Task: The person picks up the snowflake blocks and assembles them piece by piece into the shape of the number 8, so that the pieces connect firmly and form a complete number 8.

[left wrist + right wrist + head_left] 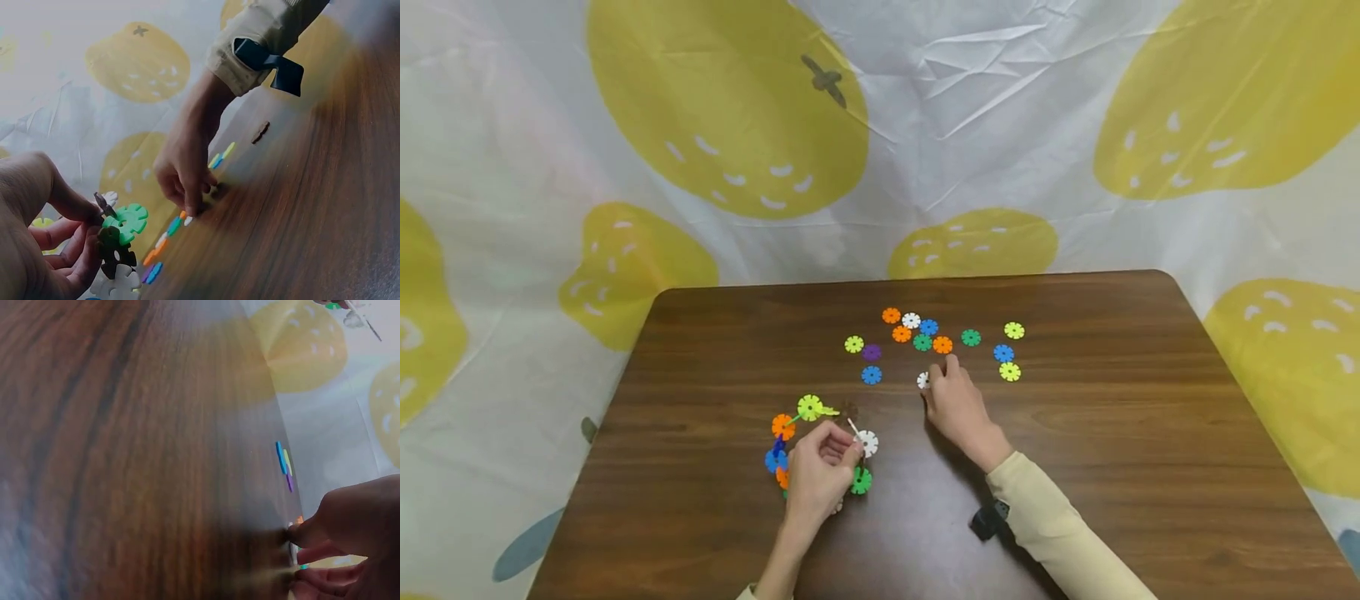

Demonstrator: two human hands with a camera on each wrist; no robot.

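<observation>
Two hands at work: my left hand point(820, 473) grips a chain of notched plastic snowflake discs point(790, 442) near the front of the glossy dark wood table point(1150, 433). My right hand point(953, 402) curls its fingertips round a loose white disc point(922, 381); I judge pickup underway, then lifting and slotting notch-to-notch.
</observation>
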